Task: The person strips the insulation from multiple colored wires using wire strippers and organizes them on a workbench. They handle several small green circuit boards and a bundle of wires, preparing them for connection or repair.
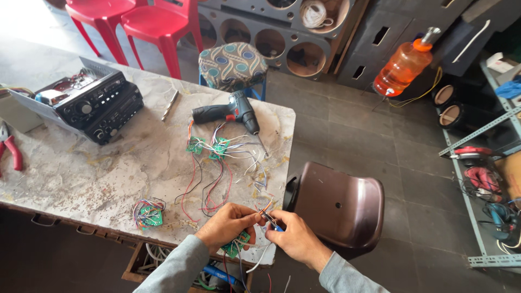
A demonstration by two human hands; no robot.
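Observation:
My left hand [227,223] grips a small green circuit board [236,245] with coloured wires at the table's near right corner. Its fingertips pinch thin wires [264,208] rising from the board. My right hand [292,233] holds a small blue-handled tool [273,222] whose tip meets those wires. Both hands touch at the fingertips. Two more green boards with red, black and white wires [209,147] lie in the middle of the table. Another wired board [148,214] lies to the left of my left hand.
A cordless drill [229,112] lies at the far right of the worn table [97,173]. Stacked black car stereos [97,106] and red pliers [11,149] sit left. A brown chair [337,209] stands right of the table, a padded stool [232,65] behind. An orange bottle [404,64] stands beyond.

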